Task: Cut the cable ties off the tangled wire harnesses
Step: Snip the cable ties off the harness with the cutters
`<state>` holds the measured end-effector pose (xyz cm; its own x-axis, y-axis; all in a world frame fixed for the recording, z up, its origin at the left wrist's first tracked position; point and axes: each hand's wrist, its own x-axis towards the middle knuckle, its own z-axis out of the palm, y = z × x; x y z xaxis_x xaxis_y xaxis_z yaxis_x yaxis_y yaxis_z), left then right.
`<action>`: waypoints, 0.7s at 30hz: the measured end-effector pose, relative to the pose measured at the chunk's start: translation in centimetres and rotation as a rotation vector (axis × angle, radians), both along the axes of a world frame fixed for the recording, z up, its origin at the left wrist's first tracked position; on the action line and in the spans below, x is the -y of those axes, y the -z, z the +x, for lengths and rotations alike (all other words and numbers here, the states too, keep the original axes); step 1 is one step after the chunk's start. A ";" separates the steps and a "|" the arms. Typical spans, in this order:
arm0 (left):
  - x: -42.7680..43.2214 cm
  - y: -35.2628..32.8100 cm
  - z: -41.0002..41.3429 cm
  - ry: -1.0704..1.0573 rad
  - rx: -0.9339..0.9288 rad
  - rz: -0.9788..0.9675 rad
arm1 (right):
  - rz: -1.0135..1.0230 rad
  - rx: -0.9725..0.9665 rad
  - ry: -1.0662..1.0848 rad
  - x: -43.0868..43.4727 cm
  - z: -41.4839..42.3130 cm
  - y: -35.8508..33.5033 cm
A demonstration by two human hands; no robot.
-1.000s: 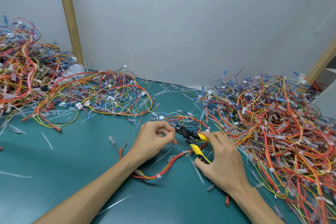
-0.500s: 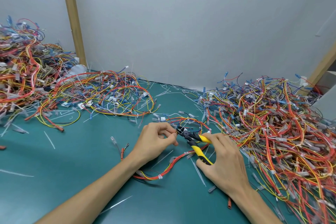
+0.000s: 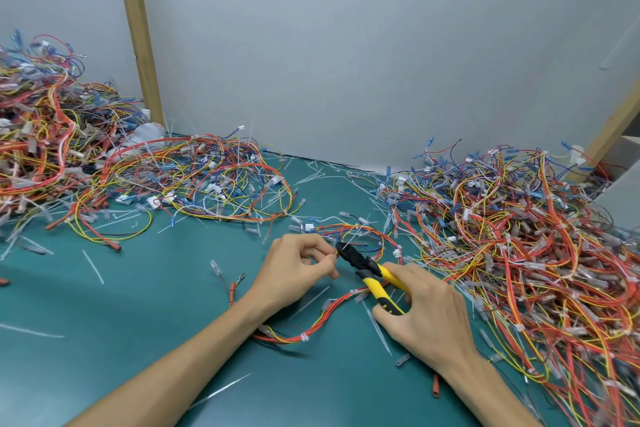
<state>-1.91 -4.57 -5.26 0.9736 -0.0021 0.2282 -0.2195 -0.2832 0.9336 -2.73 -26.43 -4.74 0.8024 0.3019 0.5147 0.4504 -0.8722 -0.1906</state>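
A red, yellow and blue wire harness (image 3: pixel 323 321) lies looped on the green table (image 3: pixel 145 305) in front of me. My left hand (image 3: pixel 294 270) pinches its wires near the loop's top. My right hand (image 3: pixel 426 319) grips yellow-handled cutters (image 3: pixel 372 274), whose black jaws sit against the wires right at my left fingertips. A white cable tie (image 3: pixel 304 337) still wraps the harness lower down. Whether a tie lies inside the jaws is hidden.
A large tangled harness pile (image 3: pixel 533 253) fills the right side. Another spread of harnesses (image 3: pixel 194 184) lies at the back left, with a taller heap (image 3: pixel 34 135) at the far left. Cut tie scraps (image 3: pixel 92 266) litter the table. A grey wall stands behind.
Both hands stay on the harness and the cutters. The cutter jaws have edged slightly closer to my left fingertips; otherwise only the camera shifted a little.
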 end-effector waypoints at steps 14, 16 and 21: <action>-0.3 -1.2 -0.4 0.182 -0.105 -0.228 | 0.239 -0.271 -0.248 1.3 0.6 -1.2; -0.2 -1.3 -0.6 0.221 -0.126 -0.258 | 0.279 -0.387 -0.298 1.4 0.5 -1.7; -0.1 -1.5 -0.8 0.246 -0.147 -0.313 | 0.415 -0.651 -0.354 1.2 0.1 -2.2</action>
